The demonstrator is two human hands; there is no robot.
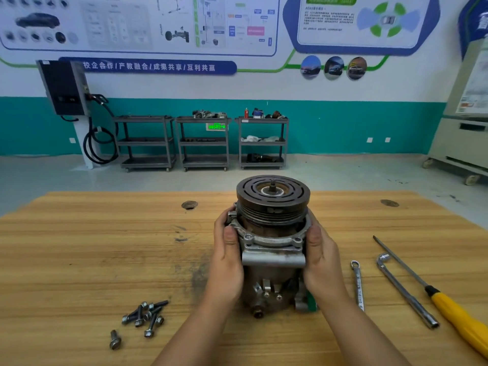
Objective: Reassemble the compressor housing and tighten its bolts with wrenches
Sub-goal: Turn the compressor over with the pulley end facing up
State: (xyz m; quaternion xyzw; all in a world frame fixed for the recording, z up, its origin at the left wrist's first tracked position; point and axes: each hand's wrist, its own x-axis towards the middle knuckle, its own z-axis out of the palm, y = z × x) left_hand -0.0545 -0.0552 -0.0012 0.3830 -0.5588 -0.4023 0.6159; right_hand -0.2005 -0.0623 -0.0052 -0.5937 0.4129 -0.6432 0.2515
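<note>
The compressor (273, 262) stands upright at the middle of the wooden table (105, 247), its dark grooved pulley (273, 199) on top and the flanged front housing (264, 240) seated on the grey body. My left hand (228, 256) grips the flange's left side, thumb on its rim. On the opposite side, my right hand (320, 256) holds the housing the same way. Several loose bolts (145, 317) lie at the front left, with one bolt (115, 339) apart. A ring wrench (358, 285) and an L-shaped socket wrench (404, 289) lie to the right.
A yellow-handled screwdriver (454, 310) lies at the far right, reaching the table's edge. Two round holes (189, 205) (389, 203) sit near the table's far edge. Three grey shelf carts (203, 142) and a wall charger (64, 88) stand by the far wall.
</note>
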